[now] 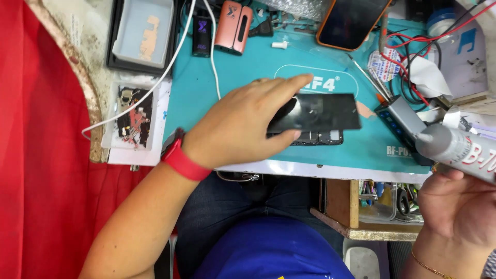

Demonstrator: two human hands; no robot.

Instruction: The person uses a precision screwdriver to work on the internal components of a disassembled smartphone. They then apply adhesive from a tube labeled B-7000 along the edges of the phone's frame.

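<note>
My left hand (243,121) grips a black phone screen panel (320,111) by its left end, thumb under and fingers over, holding it flat just above a phone body (318,138) that lies on the teal work mat (243,67). A red band sits on that wrist. My right hand (457,209) is at the lower right, off the mat's edge, closed around a grey glue tube (460,150) whose nozzle end points left toward the mat.
An orange-edged phone (351,20) lies face up at the back. A pink device (233,26), white cable (155,85), parts tray (134,116), grey dish (144,33), blue-buttoned hub (400,119), tweezers and red wires (413,49) crowd the bench. An open drawer (382,204) sits below.
</note>
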